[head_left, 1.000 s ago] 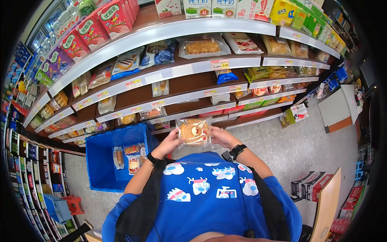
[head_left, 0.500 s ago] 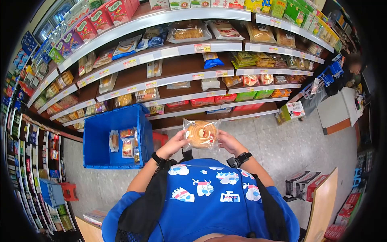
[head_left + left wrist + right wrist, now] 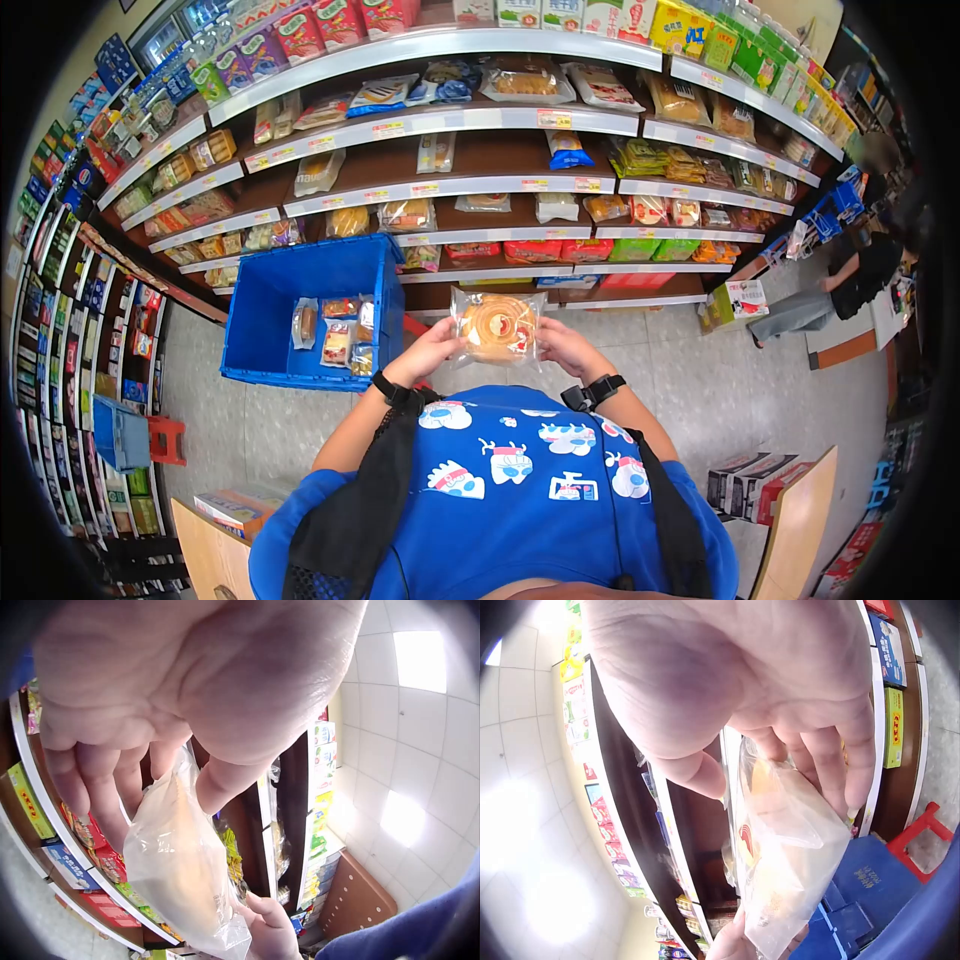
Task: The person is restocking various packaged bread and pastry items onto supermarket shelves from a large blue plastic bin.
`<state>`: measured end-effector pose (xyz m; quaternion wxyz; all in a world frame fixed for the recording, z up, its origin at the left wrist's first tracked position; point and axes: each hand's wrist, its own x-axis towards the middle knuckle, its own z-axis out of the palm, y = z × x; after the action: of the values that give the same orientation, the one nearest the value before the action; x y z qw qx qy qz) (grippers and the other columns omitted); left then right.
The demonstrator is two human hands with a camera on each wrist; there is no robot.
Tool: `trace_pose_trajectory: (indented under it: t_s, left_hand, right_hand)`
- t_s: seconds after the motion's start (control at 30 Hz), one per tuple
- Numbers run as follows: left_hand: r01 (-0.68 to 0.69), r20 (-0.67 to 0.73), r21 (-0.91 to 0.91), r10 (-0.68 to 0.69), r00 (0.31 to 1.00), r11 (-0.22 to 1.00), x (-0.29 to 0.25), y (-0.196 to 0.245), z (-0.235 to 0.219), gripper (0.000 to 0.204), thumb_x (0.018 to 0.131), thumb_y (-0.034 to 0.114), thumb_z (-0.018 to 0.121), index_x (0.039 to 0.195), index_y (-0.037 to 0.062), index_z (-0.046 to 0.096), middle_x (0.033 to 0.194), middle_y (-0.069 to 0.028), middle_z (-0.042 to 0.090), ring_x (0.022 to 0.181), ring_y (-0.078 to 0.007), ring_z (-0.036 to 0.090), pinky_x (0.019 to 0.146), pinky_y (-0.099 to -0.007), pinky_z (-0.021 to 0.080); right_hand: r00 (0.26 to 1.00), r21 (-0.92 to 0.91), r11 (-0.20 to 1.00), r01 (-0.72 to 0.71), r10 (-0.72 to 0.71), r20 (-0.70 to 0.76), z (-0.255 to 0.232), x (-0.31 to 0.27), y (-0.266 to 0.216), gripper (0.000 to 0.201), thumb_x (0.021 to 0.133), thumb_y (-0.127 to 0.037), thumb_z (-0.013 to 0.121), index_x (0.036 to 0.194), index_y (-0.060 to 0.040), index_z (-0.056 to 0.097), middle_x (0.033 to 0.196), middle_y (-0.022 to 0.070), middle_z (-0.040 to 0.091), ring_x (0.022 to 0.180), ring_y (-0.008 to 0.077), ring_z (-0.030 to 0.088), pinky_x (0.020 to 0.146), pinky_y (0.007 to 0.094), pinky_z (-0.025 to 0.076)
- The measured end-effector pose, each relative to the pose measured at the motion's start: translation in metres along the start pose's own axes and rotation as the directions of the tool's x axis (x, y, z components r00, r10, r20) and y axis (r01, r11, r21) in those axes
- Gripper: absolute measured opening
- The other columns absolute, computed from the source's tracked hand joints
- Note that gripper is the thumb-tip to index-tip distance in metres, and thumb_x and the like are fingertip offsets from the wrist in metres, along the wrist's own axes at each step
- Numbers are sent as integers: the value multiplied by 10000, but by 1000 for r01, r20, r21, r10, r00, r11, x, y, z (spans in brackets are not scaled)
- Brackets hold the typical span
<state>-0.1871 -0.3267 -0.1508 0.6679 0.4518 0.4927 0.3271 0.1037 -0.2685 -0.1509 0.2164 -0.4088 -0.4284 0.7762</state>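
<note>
A round, swirled pastry in a clear wrapper (image 3: 495, 328) is held up in front of the chest, its patterned face upward in the head view. My left hand (image 3: 430, 350) pinches the left edge of the wrapper, while my right hand (image 3: 568, 350) grips the opposite edge. From the left wrist the same packet (image 3: 184, 862) shows nearly edge-on, thumb on one side and fingers on the other. The right wrist view has the packet (image 3: 791, 840) hanging below the palm, between thumb and fingers.
To the left stands a blue crate (image 3: 265, 330) with several packaged breads (image 3: 338, 342) inside. Curved shelves (image 3: 480, 125) of bread, snacks and drink cartons span the front. A cardboard box (image 3: 735, 303) stands on the floor near another person (image 3: 850, 285) at right. Behind left is a red stool (image 3: 167, 440).
Both hands keep hold of the pastry packet, which has shifted slightly right relative to the body. The head view has turned, and the other person at right has come further into sight.
</note>
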Motion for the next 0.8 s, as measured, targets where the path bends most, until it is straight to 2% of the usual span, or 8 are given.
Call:
trace_pose_trajectory:
  t_s: [0.1, 0.13, 0.2, 0.27, 0.5, 0.63, 0.7, 0.8]
  left_hand:
    - [-45, 0, -75, 45, 999, 996, -17, -15, -34, 539, 950, 107, 536, 1432, 36, 306, 1265, -67, 547, 1146, -130, 516, 962, -266, 410]
    - [-67, -10, -65, 67, 998, 996, -12, -18, -29, 583, 940, 137, 563, 1449, 53, 291, 1184, -53, 588, 1018, -104, 545, 820, -237, 439]
    - [-97, -25, -94, 95, 995, 991, -17, -27, -42, 577, 940, 136, 564, 1445, 55, 298, 1185, -56, 588, 1016, -103, 546, 820, -238, 439]
    - [-50, -79, -38, 47, 996, 998, -58, -2, -75, 563, 937, 143, 565, 1436, 68, 317, 1118, -40, 597, 941, -86, 541, 777, -231, 435]
    - [-54, -95, -70, 47, 994, 996, -149, -53, -211, 592, 936, 174, 562, 1457, 84, 296, 983, 5, 575, 826, -46, 484, 684, -205, 392]
    - [-54, -111, -16, 52, 992, 998, -192, -72, -270, 592, 933, 182, 565, 1455, 77, 306, 1006, -9, 587, 865, -74, 509, 717, -215, 410]
    - [-11, -103, 13, 12, 995, 1000, -191, -74, -271, 595, 931, 182, 565, 1450, 54, 305, 1100, -47, 595, 962, -112, 543, 802, -240, 442]
    - [22, -88, -1, -22, 996, 1000, -195, -62, -266, 574, 937, 126, 527, 1445, 3, 289, 1354, -59, 468, 1202, -132, 456, 1013, -263, 360]
  right_hand:
    - [1000, -7, 1000, 4, -4, -11, 33, 18, 9, 438, 922, -310, 557, 1301, -106, 481, 1120, 7, 610, 965, 105, 562, 784, 281, 451]
    - [1000, -1, 1000, 7, -7, -3, 29, 15, 7, 438, 922, -310, 557, 1301, -106, 481, 1120, 7, 610, 965, 105, 562, 784, 281, 451]
    - [1000, 24, 1000, 0, 0, -16, 41, 21, 9, 439, 922, -309, 555, 1304, -105, 481, 1095, 0, 616, 941, 96, 563, 763, 265, 451]
    - [1000, 18, 1000, 7, -7, 9, 86, 49, 17, 442, 922, -311, 555, 1306, -105, 479, 1101, 3, 614, 939, 98, 565, 758, 261, 452]
    - [999, -30, 999, -27, 28, 37, 239, 99, 54, 464, 924, -329, 557, 1322, -111, 462, 1147, 10, 596, 957, 104, 563, 764, 258, 452]
    - [999, -11, 1000, -11, 11, 33, 304, 128, 86, 458, 923, -319, 553, 1320, -111, 462, 1148, 13, 593, 948, 105, 564, 768, 270, 457]
    - [999, 9, 1000, 0, 0, 53, 301, 126, 87, 453, 921, -309, 547, 1319, -110, 462, 1139, 21, 592, 927, 106, 568, 771, 283, 464]
    - [997, 11, 999, -31, 30, 77, 300, 123, 83, 447, 920, -299, 543, 1317, -110, 467, 1121, 23, 596, 909, 108, 571, 779, 285, 465]
